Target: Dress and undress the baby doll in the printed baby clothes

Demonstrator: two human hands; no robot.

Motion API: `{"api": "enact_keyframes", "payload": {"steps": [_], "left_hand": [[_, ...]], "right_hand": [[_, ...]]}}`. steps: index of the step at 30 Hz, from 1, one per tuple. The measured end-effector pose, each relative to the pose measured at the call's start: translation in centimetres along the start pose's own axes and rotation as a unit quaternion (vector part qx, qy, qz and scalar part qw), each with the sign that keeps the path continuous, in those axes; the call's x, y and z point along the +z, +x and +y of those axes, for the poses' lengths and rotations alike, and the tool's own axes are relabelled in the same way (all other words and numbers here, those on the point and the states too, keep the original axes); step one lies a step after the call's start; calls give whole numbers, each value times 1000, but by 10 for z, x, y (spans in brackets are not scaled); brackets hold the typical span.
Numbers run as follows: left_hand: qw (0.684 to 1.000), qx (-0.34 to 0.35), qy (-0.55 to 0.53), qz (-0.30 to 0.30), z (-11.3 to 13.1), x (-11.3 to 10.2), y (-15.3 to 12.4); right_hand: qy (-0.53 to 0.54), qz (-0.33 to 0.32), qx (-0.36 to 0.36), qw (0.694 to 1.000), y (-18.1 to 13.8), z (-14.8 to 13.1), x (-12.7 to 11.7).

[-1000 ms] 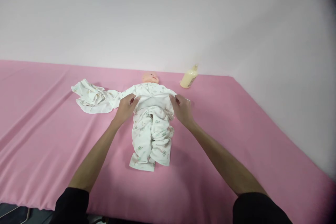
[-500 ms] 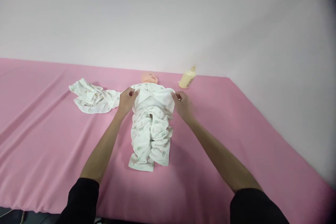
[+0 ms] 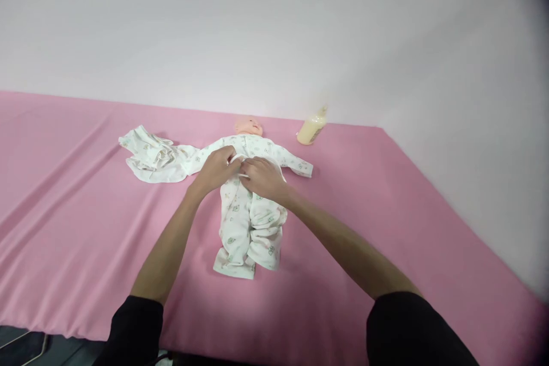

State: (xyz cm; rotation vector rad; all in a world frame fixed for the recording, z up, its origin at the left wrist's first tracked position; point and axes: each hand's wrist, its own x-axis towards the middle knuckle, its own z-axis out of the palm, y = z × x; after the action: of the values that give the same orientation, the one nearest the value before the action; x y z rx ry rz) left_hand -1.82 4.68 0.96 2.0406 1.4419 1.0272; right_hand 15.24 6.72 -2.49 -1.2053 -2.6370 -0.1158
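Note:
A baby doll (image 3: 249,126) lies on its back with its head at the far side. It wears a white printed baby shirt (image 3: 241,144) with long sleeves and matching baby pants (image 3: 237,229). Over the doll's belly, my left hand (image 3: 217,170) and my right hand (image 3: 266,180) meet, fingertips nearly touching. Each is closed in a pinch on the shirt's front cloth, close to the pants' waist. A white strip of cloth shows between my fingers. My hands hide the rest of the shirt's lower front.
To the left, a crumpled white printed baby garment (image 3: 156,161) touches the shirt's sleeve end. A pump bottle (image 3: 311,128) of pale yellow liquid stands at the far right of the doll, near the wall (image 3: 274,40). A pink sheet (image 3: 334,297) covers the table.
My hands have come together from the two sides of the shirt to its middle. The shirt's flaps, earlier spread wide, are folded down, and the right-hand sleeve now shows stretched out.

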Motion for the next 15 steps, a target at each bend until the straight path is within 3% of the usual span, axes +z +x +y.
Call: {"api": "enact_keyframes", "payload": {"steps": [5, 9, 15], "left_hand": [[1000, -5, 6, -26, 1, -3, -3], [999, 7, 3, -38, 1, -6, -5], [999, 4, 26, -46, -8, -11, -9]], "right_hand": [[-117, 77, 6, 990, 3, -1, 4], [-148, 131, 57, 979, 0, 6, 15], [-157, 148, 75, 974, -6, 8, 22]]}}
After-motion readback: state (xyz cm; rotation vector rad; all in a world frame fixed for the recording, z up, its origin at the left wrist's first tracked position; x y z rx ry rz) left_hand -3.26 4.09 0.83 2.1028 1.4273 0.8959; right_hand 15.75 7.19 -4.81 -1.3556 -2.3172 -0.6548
